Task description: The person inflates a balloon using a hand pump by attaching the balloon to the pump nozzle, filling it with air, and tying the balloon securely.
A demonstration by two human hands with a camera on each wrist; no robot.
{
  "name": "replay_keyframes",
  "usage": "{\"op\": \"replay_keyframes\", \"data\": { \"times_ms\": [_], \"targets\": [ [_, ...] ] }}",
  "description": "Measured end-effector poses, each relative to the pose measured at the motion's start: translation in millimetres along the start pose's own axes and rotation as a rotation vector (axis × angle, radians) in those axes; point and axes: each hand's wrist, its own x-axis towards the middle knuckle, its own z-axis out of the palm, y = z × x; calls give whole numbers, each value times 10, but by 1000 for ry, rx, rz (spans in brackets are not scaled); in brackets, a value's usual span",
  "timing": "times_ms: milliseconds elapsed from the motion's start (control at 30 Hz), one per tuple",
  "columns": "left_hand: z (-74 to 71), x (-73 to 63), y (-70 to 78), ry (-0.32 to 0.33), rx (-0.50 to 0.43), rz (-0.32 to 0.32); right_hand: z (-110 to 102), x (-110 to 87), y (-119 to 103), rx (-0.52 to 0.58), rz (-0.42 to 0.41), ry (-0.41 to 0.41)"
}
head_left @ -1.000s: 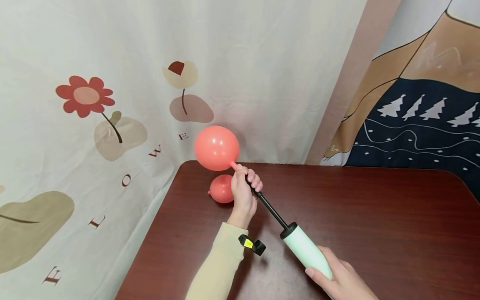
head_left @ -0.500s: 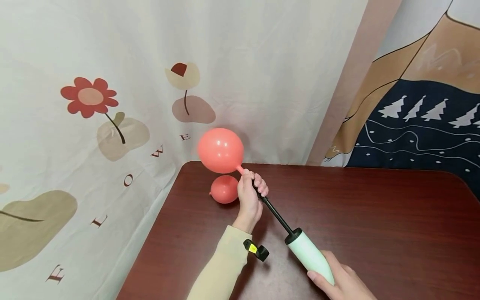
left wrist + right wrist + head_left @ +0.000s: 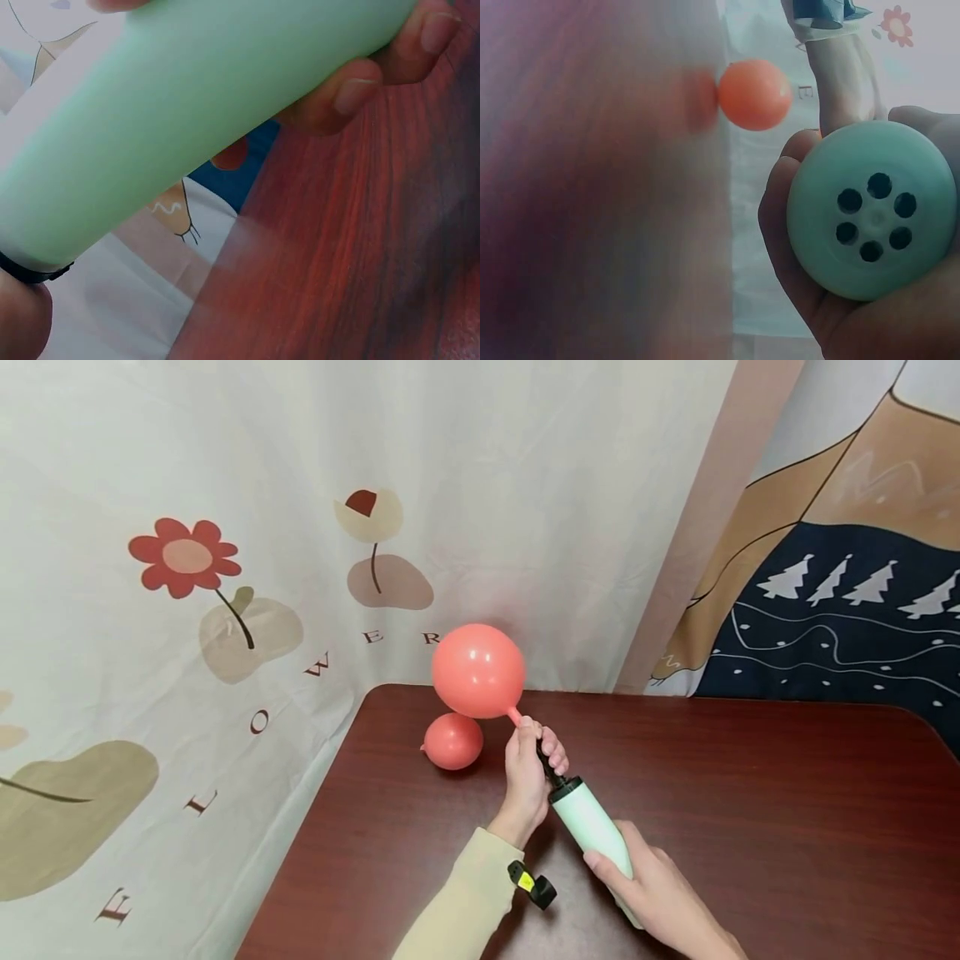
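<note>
In the head view my left hand (image 3: 527,777) grips the black nozzle end of a pale green balloon pump (image 3: 591,822) and pinches the neck of an inflated coral-red balloon (image 3: 478,670) on it. My right hand (image 3: 660,885) is wrapped round the green barrel, whose black-rimmed top sits close against my left hand. The pump slants down to the right. In the left wrist view the barrel (image 3: 195,112) fills much of the picture, with right-hand fingers (image 3: 330,97) curled beneath it. The right wrist view shows the barrel's round end (image 3: 876,214) with several holes.
A smaller tied red balloon (image 3: 453,742) lies on the dark red-brown table (image 3: 750,793), left of my left hand. Behind the table hangs a pale curtain (image 3: 540,527) with flower prints, and a dark blue patterned cloth (image 3: 847,618) on the right.
The pump barrel has slid up over its black rod toward my left hand, hiding most of the rod. My left hand and the inflated balloon have moved right and slightly down; my right hand moved up.
</note>
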Motion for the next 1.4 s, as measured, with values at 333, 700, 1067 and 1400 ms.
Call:
{"op": "replay_keyframes", "data": {
  "times_ms": [333,700,1067,1400],
  "targets": [
    [-64,-15,-41,55,52,-17,69,-104,39,27,41,-4],
    [-77,3,18,5,144,64,12,-166,37,-20,90,-25],
    [-216,239,257,136,235,240,-13,-320,80,-100,52,-2],
    [-293,259,306,131,320,236,-50,-350,122,-101,54,-8]
  ]
}}
